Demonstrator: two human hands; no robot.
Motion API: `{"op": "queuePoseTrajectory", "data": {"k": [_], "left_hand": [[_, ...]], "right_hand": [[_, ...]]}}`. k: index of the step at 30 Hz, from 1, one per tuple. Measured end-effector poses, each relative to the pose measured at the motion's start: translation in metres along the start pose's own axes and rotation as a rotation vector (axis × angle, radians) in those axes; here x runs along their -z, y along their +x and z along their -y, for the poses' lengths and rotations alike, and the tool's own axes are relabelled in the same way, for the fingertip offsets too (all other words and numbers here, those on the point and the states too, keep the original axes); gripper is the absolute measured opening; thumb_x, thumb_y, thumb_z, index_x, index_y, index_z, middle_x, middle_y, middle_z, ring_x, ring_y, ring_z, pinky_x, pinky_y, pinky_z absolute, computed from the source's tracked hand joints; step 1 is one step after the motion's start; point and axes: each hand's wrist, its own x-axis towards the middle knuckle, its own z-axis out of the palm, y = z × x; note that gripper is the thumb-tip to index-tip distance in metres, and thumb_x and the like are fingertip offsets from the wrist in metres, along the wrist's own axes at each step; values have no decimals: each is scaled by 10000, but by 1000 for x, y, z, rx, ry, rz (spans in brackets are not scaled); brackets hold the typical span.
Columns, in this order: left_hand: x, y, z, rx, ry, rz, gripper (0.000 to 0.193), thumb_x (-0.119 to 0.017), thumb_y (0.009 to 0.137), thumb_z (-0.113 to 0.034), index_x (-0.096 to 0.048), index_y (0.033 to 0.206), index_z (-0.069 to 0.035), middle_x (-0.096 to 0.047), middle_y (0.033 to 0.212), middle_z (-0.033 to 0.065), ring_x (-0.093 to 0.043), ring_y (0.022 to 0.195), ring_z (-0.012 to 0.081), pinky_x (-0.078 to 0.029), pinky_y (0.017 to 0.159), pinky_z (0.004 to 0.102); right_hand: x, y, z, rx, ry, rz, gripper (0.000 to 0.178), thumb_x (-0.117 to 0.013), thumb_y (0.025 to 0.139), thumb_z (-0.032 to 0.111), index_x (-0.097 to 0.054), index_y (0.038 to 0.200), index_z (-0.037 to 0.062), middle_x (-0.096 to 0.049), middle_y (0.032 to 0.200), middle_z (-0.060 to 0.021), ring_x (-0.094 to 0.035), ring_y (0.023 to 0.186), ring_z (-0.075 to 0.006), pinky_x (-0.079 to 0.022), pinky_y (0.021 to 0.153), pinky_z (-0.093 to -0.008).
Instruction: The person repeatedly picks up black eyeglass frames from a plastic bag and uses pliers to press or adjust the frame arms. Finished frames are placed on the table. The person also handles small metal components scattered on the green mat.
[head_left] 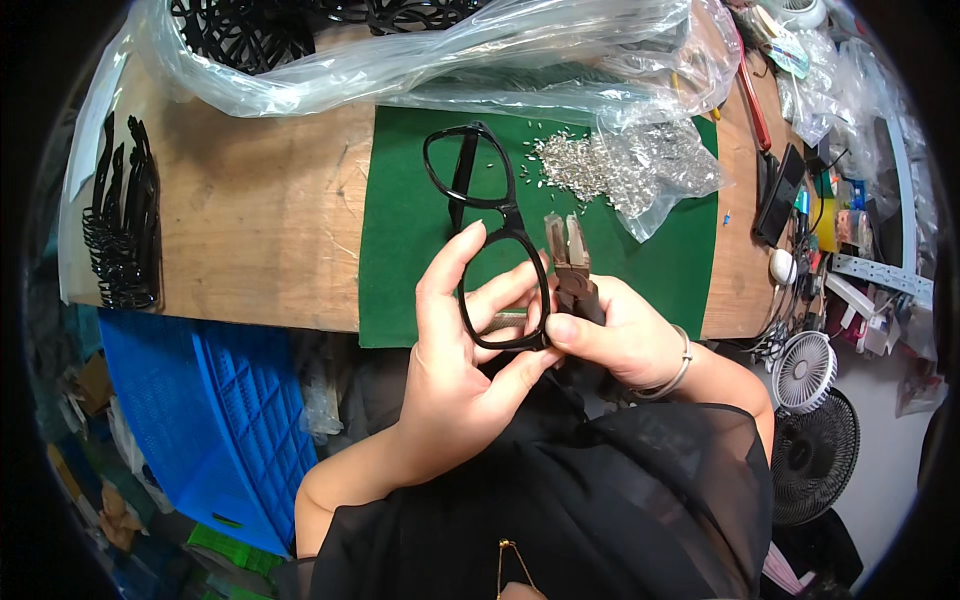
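My left hand [452, 368] is closed around the lower part of a black eyeglass frame [511, 218], which stands upright over the green mat [398, 230]. One temple arm shows through the upper rim; the lenses look absent. In my right hand [632, 335] is a pair of pliers [573, 275], jaws pointing away from me and slightly apart, beside the frame. My right thumb meets the frame's lower corner, close to my left thumb. Beyond the pliers lies a pile of tiny silvery metal parts [570, 165], partly spilling from a clear plastic bag [655, 170].
A large clear plastic bag [400, 70] with black frames [245, 35] covers the table's far side. More black frames [122, 230] stand stacked at the left. A blue crate [220, 420] sits below the table. Two fans [803, 372], cables and a red-handled tool [752, 105] are at right.
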Motion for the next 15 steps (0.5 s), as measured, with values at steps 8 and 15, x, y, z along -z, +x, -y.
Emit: {"op": "queuePoseTrajectory", "data": {"k": [8, 15], "left_hand": [[14, -6, -3, 93, 129, 97, 819, -591, 733, 119, -61, 1333, -52, -418, 1252, 229, -599, 892, 167, -487, 780, 267], [9, -3, -3, 130, 71, 26, 854, -602, 705, 139, -70, 1341, -70, -430, 1242, 240, -603, 906, 197, -504, 757, 262]], "right_hand": [[10, -19, 2, -31, -807, 189, 302, -535, 839, 276, -529, 905, -18, -582, 851, -187, -577, 818, -326, -452, 721, -373], [11, -12, 8, -9, -996, 169, 289, -556, 820, 247, -527, 879, -35, -588, 771, -213, -584, 743, -368, -464, 655, -423]]}}
